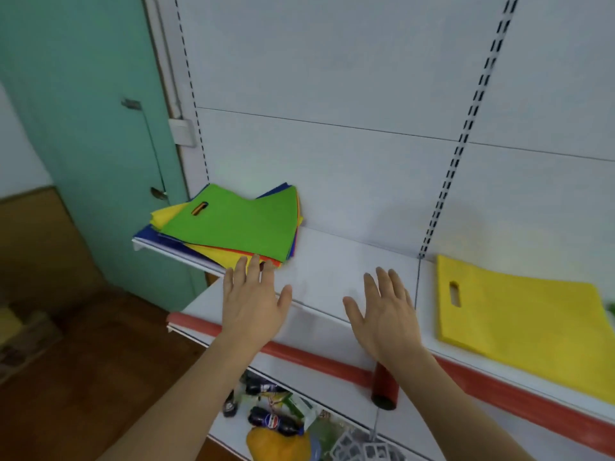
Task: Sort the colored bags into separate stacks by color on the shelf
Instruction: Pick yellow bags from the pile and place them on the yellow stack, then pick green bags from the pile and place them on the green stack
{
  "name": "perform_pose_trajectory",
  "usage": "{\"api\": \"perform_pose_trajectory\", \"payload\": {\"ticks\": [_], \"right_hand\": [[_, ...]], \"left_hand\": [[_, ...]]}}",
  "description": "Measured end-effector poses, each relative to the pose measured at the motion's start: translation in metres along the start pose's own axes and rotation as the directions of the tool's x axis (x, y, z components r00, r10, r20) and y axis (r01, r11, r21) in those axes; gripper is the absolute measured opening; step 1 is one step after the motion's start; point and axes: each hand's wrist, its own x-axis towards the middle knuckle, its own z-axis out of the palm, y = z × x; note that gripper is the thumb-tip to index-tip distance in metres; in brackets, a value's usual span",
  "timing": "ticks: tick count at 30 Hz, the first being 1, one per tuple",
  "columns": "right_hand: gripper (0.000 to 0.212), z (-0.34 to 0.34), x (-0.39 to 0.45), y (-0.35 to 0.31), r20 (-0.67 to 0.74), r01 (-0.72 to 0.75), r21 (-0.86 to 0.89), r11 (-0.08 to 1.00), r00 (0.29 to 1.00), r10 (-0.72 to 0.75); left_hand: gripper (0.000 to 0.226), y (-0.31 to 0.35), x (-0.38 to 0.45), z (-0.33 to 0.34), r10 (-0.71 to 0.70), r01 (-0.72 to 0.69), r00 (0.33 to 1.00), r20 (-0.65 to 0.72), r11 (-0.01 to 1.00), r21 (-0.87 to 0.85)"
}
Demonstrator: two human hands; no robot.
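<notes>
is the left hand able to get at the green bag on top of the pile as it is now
Probably yes: the left hand is open, its fingers at the pile's near edge, and nothing covers the green bag.

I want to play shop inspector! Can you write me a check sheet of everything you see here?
Surface: white shelf with a red front strip.
Job's things: mixed pile of bags at the shelf's left end, green bag on top, with yellow, orange and blue below; one yellow bag lies alone on the right.
Clutter: red tube at the shelf's front edge; bottles and packets on the lower shelf.
Grippers: left hand open, fingertips at the pile's front edge; right hand open over bare shelf, holding nothing.
Cables: nothing seen.
Surroundings: white back panel with slotted rails, green door, brown floor.
</notes>
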Motion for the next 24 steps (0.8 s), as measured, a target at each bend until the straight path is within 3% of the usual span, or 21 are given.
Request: {"api": "perform_pose_trajectory", "payload": {"ticks": [8,14,24], "right_hand": [[0.077,0.029,0.04,-0.102,0.027,0.063,-0.023,0.998,0.998,-0.062],[0.075,0.047,0.107,-0.143,-0.036,0.103,0.021,0.995,0.994,-0.102],[0.079,0.085,0.195,-0.191,0.042,0.096,0.028,0.995,0.994,-0.097]], "left_hand": [[0.074,-0.099,0.032,0.006,-0.035,0.036,0.999,0.017,0.999,-0.024],[0.074,-0.137,0.084,0.022,-0.043,0.043,0.999,0.017,0.999,-0.008],[0.077,-0.179,0.165,0.051,0.003,-0.007,0.997,0.081,0.999,0.053]]}}
